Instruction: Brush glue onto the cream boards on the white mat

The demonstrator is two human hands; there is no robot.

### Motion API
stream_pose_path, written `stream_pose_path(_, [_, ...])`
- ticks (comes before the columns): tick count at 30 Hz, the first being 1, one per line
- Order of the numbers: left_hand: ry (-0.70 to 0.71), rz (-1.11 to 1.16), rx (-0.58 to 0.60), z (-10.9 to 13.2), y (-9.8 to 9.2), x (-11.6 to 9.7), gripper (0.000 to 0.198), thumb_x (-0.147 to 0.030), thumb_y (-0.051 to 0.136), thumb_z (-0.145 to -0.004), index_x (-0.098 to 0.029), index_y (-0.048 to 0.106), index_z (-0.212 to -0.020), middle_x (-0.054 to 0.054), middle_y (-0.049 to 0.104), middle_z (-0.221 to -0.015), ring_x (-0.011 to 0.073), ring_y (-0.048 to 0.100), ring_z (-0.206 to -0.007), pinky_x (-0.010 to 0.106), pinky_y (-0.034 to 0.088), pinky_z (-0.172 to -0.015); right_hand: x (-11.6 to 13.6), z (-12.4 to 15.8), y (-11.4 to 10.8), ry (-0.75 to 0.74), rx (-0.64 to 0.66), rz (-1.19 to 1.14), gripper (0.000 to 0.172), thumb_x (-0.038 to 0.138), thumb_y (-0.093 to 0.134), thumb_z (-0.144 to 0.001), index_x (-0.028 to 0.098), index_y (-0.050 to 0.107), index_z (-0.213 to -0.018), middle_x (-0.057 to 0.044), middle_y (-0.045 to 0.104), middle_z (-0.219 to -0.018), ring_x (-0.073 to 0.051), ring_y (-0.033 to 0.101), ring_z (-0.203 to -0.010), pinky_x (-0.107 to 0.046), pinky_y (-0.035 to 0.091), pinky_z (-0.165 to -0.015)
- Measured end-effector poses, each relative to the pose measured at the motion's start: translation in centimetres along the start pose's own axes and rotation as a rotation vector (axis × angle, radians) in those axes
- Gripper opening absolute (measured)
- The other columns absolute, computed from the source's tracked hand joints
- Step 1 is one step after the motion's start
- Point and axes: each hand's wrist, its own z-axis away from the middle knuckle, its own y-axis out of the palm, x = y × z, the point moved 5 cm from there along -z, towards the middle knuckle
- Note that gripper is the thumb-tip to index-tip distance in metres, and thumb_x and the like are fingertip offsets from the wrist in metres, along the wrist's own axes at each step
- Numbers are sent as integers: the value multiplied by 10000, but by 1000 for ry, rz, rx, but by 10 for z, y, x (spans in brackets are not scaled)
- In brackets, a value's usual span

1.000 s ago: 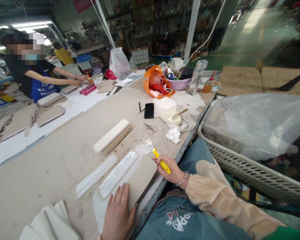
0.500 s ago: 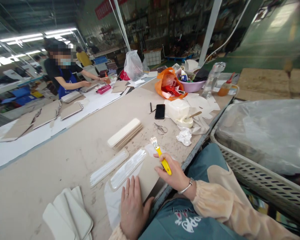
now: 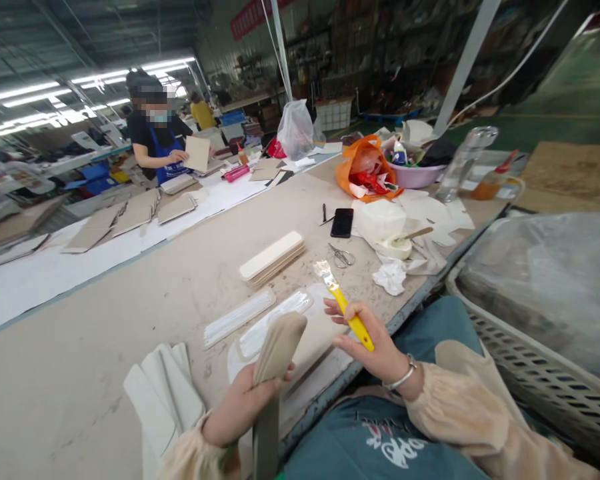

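My left hand (image 3: 240, 403) is closed round a flat beige board piece (image 3: 277, 350) and holds it up on edge above the table's near rim. My right hand (image 3: 373, 340) grips a yellow-handled brush (image 3: 344, 303) with its bristles pointing away, over the table edge. Just beyond lie two long strips wet with white glue (image 3: 260, 319) on the brown table (image 3: 130, 300). A stack of cream strips (image 3: 271, 259) sits farther out. Cream fabric pieces (image 3: 163, 393) are fanned out to the left of my left hand.
Scissors (image 3: 341, 255), a black phone (image 3: 342, 222), a glue bowl with a stick (image 3: 399, 245), crumpled tissue (image 3: 390, 276), an orange bag (image 3: 363, 170) and a bottle (image 3: 459, 163) lie at the right. A person in a blue apron (image 3: 156, 143) handles boards far left. A plastic-covered crate (image 3: 545, 293) stands beside me.
My left hand was lying flat on the beige board; it has now closed on it and lifted it up on edge. My right hand with the brush rose slightly.
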Motion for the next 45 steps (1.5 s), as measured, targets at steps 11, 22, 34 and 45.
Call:
stream_pose_path(11, [-340,704,520,-12,56,17,432,-377,670,-693,-64,676,-991,174,716,-859,228,678,-714,299,513,-624,-12,4,17,142,98,24,389,300,721,-762,258,367,-919,-72,574,-1287,-221,553,-1168,-385,435,-966])
stream_pose_path(22, [-149,450,67,22,28,56,421,-413,635,-802,-175,602,-1149,87,682,-1094,183,629,-957,286,474,-838,-55,34,-37,280,-235,460,303,416,642,-797,238,419,-899,37,532,-756,-112,444,-548,-239,386,-524])
stream_pose_path(34, [338,-581,-672,-21,-2,55,283,-256,427,-905,-129,657,-1010,95,648,-844,186,625,-807,324,543,-746,-80,-8,-22,146,-195,721,188,381,559,-846,224,467,-895,30,508,-682,-150,525,-584,-277,434,-601])
stream_pose_path(45, [227,-911,-424,-12,18,70,980,-606,673,-668,-129,286,-1432,211,417,-1422,385,358,-1326,601,298,-1067,-78,-8,-34,-44,10,700,348,361,702,-761,246,423,-935,-111,580,-1266,-289,461,-1222,-490,395,-994])
